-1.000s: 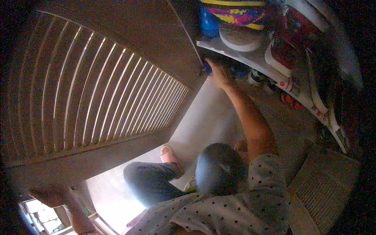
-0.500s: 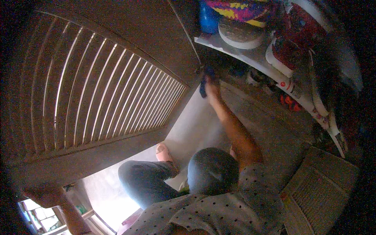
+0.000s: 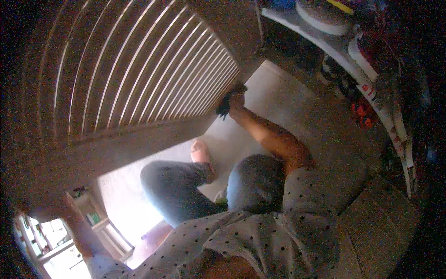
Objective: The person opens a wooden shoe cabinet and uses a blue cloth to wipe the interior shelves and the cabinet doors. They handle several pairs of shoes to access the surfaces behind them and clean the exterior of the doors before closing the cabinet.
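Note:
My right hand (image 3: 236,99) is closed round a dark blue-black cloth (image 3: 224,108) with ragged ends. It presses the cloth to the inner face of a brown slatted door (image 3: 153,128), beside the end of its slats and just above the floor. At the lower left, my left hand (image 3: 42,207) grips the door's outer edge. Deep shadow and the door hide most of its fingers. Light comes through the narrow gaps between the slats.
My bent knees and a foot in a pink slipper (image 3: 200,151) are beside the door. At right, a white shelf (image 3: 306,35) carries shoes, with more items beneath it, some red (image 3: 362,114). A ridged brown panel (image 3: 381,228) stands at lower right. The pale floor (image 3: 278,102) lies between.
My right hand has moved with the cloth from the far corner by the shelf, back towards me and left along the door. My left hand stays at the door's edge. The view has shifted.

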The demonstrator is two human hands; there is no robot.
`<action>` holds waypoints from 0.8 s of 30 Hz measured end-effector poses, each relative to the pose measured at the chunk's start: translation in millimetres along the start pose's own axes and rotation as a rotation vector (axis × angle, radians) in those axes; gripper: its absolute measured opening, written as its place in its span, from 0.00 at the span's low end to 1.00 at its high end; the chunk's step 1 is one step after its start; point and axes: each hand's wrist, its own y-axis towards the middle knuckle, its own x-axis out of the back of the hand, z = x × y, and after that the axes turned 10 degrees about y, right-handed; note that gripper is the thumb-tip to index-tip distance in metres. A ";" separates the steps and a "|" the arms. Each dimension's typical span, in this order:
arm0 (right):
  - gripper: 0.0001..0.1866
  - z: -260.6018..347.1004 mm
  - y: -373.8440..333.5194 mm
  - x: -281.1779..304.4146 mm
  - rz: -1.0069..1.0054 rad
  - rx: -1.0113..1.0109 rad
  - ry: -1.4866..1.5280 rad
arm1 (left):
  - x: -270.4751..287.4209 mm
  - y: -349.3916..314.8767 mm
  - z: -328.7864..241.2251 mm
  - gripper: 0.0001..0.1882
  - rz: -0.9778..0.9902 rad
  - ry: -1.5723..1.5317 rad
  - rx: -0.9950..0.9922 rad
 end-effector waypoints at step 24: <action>0.18 110.8 -83.9 -33.8 0.185 0.142 -0.615 | 0.2 -37.2 -18.0 0.21 0.061 -0.367 0.098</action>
